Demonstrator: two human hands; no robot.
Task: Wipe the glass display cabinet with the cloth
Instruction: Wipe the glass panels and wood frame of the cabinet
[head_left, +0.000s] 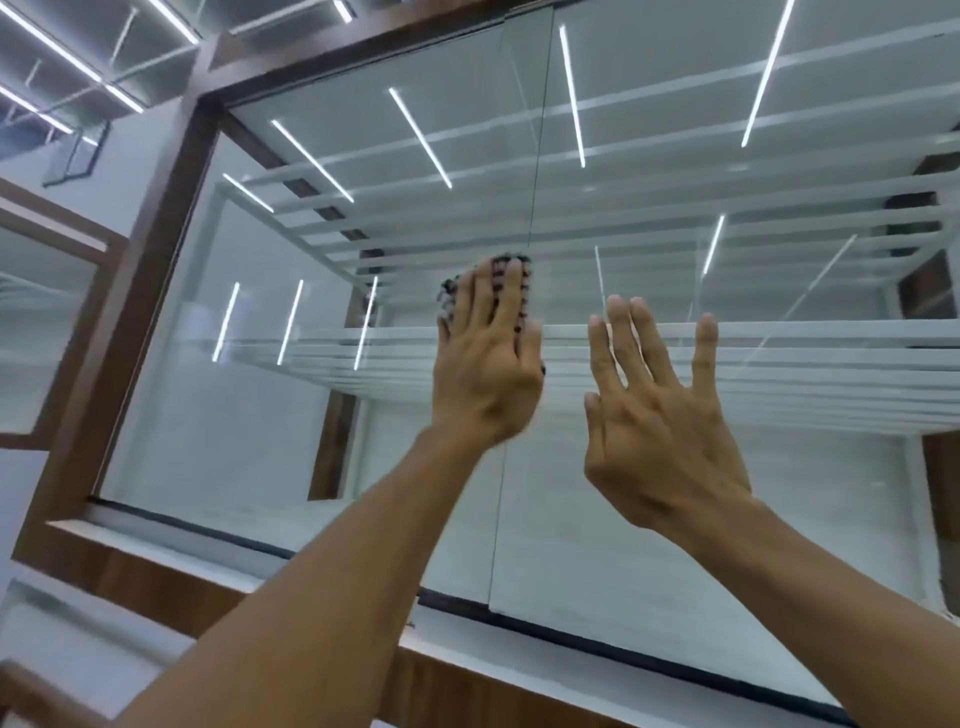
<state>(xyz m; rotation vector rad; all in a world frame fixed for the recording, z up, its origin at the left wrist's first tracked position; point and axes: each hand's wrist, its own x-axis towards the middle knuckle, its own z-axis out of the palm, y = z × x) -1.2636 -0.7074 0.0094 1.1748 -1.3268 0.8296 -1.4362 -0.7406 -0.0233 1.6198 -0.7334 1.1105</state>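
The glass display cabinet (260, 426) fills the view, with a dark wooden frame and two glass panes meeting at a vertical seam near the middle. My left hand (488, 358) lies flat against the glass just left of that seam. It presses a checked black-and-white cloth (451, 291), which peeks out above and to the left of the fingers. My right hand (660, 410) is raised in front of the right pane, fingers spread, holding nothing. Whether it touches the glass I cannot tell.
White glass shelves (779, 364) run across the inside of the cabinet, and strip lights reflect in the panes. The wooden frame (171, 249) borders the left and top. A ledge (171, 551) runs below the glass. Another framed glass unit (47, 322) stands at the far left.
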